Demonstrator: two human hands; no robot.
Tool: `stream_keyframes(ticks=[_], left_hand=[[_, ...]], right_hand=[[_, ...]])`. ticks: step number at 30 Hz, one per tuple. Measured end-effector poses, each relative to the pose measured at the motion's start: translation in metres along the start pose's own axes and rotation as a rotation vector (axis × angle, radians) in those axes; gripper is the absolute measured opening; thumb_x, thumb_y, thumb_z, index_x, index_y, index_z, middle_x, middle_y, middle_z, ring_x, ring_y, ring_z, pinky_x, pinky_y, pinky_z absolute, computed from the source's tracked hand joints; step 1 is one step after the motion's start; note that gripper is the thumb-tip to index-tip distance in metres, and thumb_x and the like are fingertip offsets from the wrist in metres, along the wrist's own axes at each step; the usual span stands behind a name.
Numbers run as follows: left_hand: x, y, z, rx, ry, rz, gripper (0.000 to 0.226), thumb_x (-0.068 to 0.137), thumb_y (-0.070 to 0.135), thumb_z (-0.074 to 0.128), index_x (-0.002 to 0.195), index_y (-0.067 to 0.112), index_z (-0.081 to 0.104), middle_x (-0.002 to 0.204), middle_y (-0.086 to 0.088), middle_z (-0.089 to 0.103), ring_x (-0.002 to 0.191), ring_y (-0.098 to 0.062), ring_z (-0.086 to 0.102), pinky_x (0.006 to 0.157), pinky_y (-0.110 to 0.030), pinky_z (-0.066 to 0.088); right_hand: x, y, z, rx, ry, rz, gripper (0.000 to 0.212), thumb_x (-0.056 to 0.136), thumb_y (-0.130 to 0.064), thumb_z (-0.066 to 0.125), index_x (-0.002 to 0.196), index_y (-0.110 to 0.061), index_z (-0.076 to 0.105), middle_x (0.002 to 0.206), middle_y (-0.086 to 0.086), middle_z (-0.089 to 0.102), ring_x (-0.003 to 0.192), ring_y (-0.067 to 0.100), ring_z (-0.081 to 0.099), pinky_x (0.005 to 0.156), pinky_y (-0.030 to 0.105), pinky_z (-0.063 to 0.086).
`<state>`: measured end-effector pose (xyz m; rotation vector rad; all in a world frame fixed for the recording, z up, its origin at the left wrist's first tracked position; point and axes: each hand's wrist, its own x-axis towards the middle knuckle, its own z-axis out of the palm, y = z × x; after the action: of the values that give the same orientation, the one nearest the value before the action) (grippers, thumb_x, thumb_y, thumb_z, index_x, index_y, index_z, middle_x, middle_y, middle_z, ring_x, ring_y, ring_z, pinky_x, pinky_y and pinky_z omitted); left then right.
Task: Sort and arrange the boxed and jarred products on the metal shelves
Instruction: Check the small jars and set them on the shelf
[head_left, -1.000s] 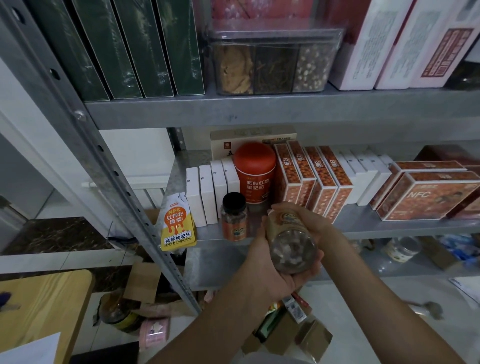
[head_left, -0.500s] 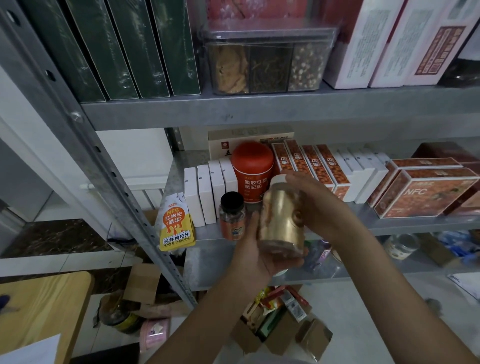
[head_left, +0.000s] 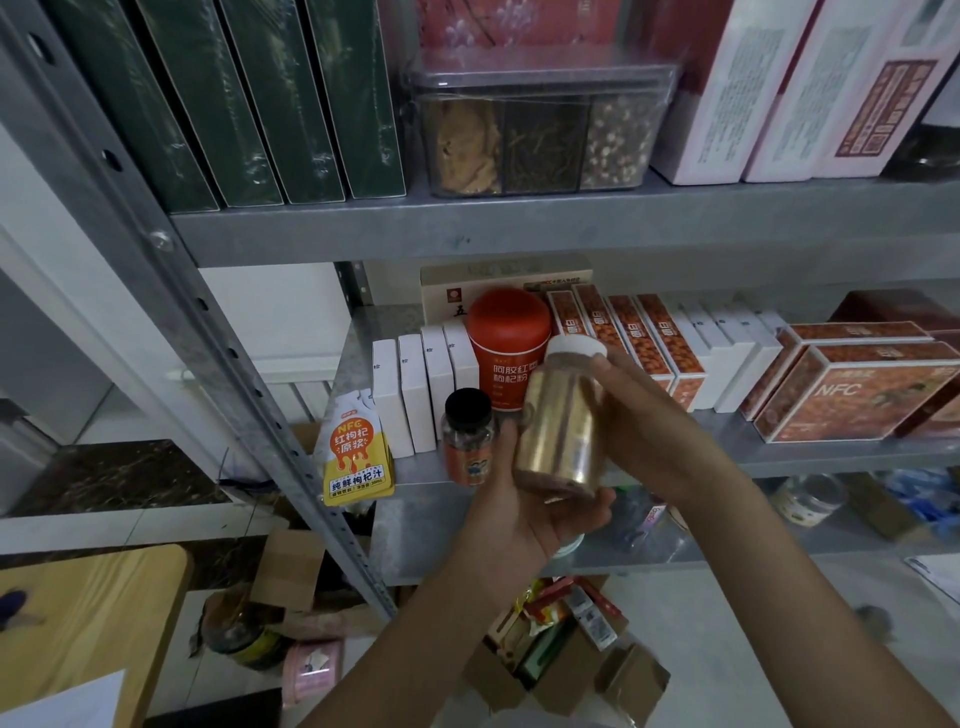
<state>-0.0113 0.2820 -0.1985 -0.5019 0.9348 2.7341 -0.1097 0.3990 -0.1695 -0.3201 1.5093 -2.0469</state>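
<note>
Turned from lying with its base toward the camera a second ago, the jar now stands nearly upright at the centre of the frame, its top leaning slightly right. It has also come up a little against the shelf goods behind it. It is a clear plastic cylinder with a white screw lid. A shiny gold label wraps most of its body. Brownish contents show in the clear bands just under the lid and at the base; what they are cannot be told.

The left hand cradles the jar from below, thumb up its left side and fingers curled under the base. The right hand clasps the upper right side, its fingers wrapped round the wall just below the lid. The jar is held in the air in front of the middle shelf, touching nothing on it.

Just left of the jar a small black-lidded jar stands at the shelf's front edge. Behind it is a red canister, with a row of white boxes to its left. Orange-patterned boxes run to the right, then larger NFC boxes. A yellow and orange pouch leans at the shelf's left end. On the upper shelf, dark green boxes stand beside a clear divided container.
</note>
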Motion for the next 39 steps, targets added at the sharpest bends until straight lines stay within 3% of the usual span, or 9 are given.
stream_keyframes(ticks=[4, 7, 11, 15, 20, 26, 30, 34, 39], left_hand=[[-0.002, 0.000, -0.004, -0.018, -0.024, -0.061, 0.067, 0.096, 0.057, 0.037, 0.130, 0.002, 0.053, 0.099, -0.027, 0.069, 0.072, -0.033, 0.071, 0.058, -0.036, 0.060], [0.000, 0.001, -0.007, 0.341, 0.144, 0.161, 0.063, 0.086, 0.061, 0.039, 0.122, 0.012, 0.057, 0.109, -0.016, 0.071, 0.089, -0.026, 0.072, 0.072, -0.032, 0.060], [0.004, 0.001, -0.010, 0.641, 0.083, 0.359, 0.066, 0.075, 0.052, 0.053, 0.131, 0.019, 0.045, 0.130, -0.010, 0.058, 0.107, -0.021, 0.066, 0.082, -0.026, 0.057], [0.004, 0.006, -0.015, 0.309, -0.063, 0.179, 0.064, 0.081, 0.050, 0.052, 0.133, 0.011, 0.049, 0.120, -0.021, 0.065, 0.098, -0.034, 0.069, 0.086, -0.043, 0.057], [0.006, 0.007, -0.018, 0.093, -0.115, -0.023, 0.069, 0.081, 0.055, 0.046, 0.130, 0.006, 0.051, 0.107, -0.026, 0.069, 0.083, -0.036, 0.071, 0.070, -0.039, 0.060], [0.012, 0.012, -0.020, 0.913, 0.010, 0.481, 0.028, 0.085, 0.045, 0.067, 0.108, 0.038, 0.052, 0.109, 0.015, 0.065, 0.092, 0.010, 0.063, 0.071, -0.010, 0.050], [0.014, 0.012, -0.031, 0.917, 0.003, 0.529, 0.042, 0.076, 0.033, 0.077, 0.109, 0.038, 0.052, 0.101, 0.028, 0.065, 0.097, 0.010, 0.061, 0.074, -0.009, 0.050], [0.016, 0.011, -0.037, 1.044, 0.005, 0.553, 0.048, 0.083, 0.027, 0.073, 0.123, 0.038, 0.048, 0.121, 0.011, 0.060, 0.110, -0.001, 0.060, 0.087, -0.020, 0.052], [0.017, 0.025, -0.052, 1.788, 0.227, 0.811, 0.083, 0.084, 0.062, 0.054, 0.148, 0.012, 0.036, 0.147, -0.010, 0.041, 0.136, -0.024, 0.040, 0.107, -0.047, 0.042]], right_hand=[[-0.001, 0.007, -0.007, 0.038, -0.022, -0.024, 0.053, 0.088, -0.027, 0.067, 0.135, -0.010, 0.049, 0.121, 0.016, 0.060, 0.109, 0.031, 0.061, 0.087, 0.042, 0.052], [-0.002, 0.009, -0.001, -0.141, 0.152, -0.084, 0.064, 0.074, -0.035, 0.072, 0.132, -0.019, 0.049, 0.124, 0.012, 0.060, 0.110, 0.028, 0.063, 0.080, 0.034, 0.056], [-0.001, 0.006, 0.014, -0.399, 0.340, -0.239, 0.037, 0.077, -0.045, 0.065, 0.108, -0.034, 0.048, 0.109, -0.001, 0.060, 0.090, 0.006, 0.063, 0.055, 0.011, 0.050], [-0.002, -0.003, -0.001, -0.333, 0.154, -0.150, 0.043, 0.086, -0.064, 0.048, 0.113, -0.031, 0.057, 0.104, 0.004, 0.065, 0.088, 0.015, 0.065, 0.063, 0.022, 0.051], [-0.004, -0.007, -0.020, -0.053, -0.098, -0.071, 0.051, 0.078, -0.026, 0.069, 0.128, -0.031, 0.059, 0.109, 0.006, 0.067, 0.094, 0.022, 0.066, 0.073, 0.035, 0.055], [-0.003, -0.004, -0.002, -0.457, 0.199, -0.355, 0.042, 0.073, -0.021, 0.077, 0.107, -0.039, 0.060, 0.105, -0.011, 0.063, 0.088, 0.001, 0.067, 0.062, 0.016, 0.054], [-0.005, -0.013, -0.001, -0.570, 0.090, -0.309, 0.038, 0.072, -0.036, 0.069, 0.109, -0.040, 0.058, 0.117, -0.012, 0.056, 0.101, 0.008, 0.063, 0.074, 0.023, 0.059], [-0.004, -0.021, -0.006, -0.781, 0.023, -0.365, 0.041, 0.077, -0.016, 0.076, 0.108, -0.036, 0.056, 0.113, -0.017, 0.056, 0.097, -0.012, 0.055, 0.074, 0.008, 0.048], [0.004, -0.015, -0.005, -0.866, 0.093, -0.459, 0.057, 0.070, -0.009, 0.083, 0.114, -0.034, 0.056, 0.115, -0.018, 0.058, 0.102, -0.004, 0.056, 0.077, 0.014, 0.052]])
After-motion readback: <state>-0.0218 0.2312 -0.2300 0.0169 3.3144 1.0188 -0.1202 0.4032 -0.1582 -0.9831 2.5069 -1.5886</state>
